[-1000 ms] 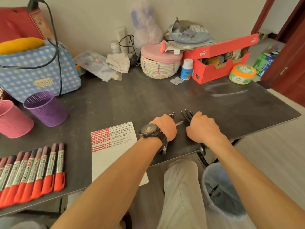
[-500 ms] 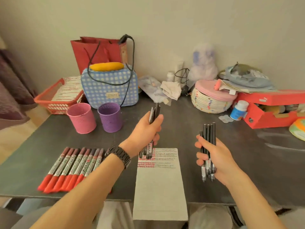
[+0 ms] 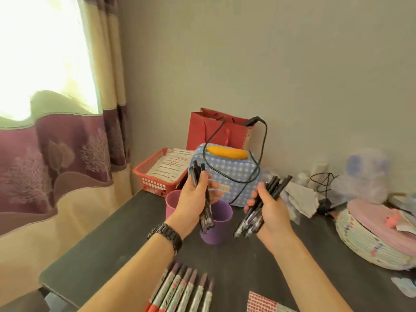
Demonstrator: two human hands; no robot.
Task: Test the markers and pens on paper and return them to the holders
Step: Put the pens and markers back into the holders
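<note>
Markers with red caps and printed barrels (image 3: 182, 289) lie side by side at the near edge of the dark bench (image 3: 108, 244), untouched. The white test paper with red strokes (image 3: 262, 302) lies just to their right.

Farther in, the left hand (image 3: 193, 199) has its fingers curled round a bundle of slim black pens (image 3: 206, 218), held nearly upright. Their lower ends are at the purple cylindrical holder (image 3: 217, 233); whether they have entered its mouth cannot be told. The right hand (image 3: 269, 210) grips a second bundle of black pens (image 3: 275, 185), tilted, just right of that holder. The pink holder (image 3: 171, 204) stands beside the purple one, partly hidden by the left hand.

Half a second earlier both bundles were above the paper, short of the holders; now they are at them. The pens are probably about to be returned, while the markers remain out.
</note>
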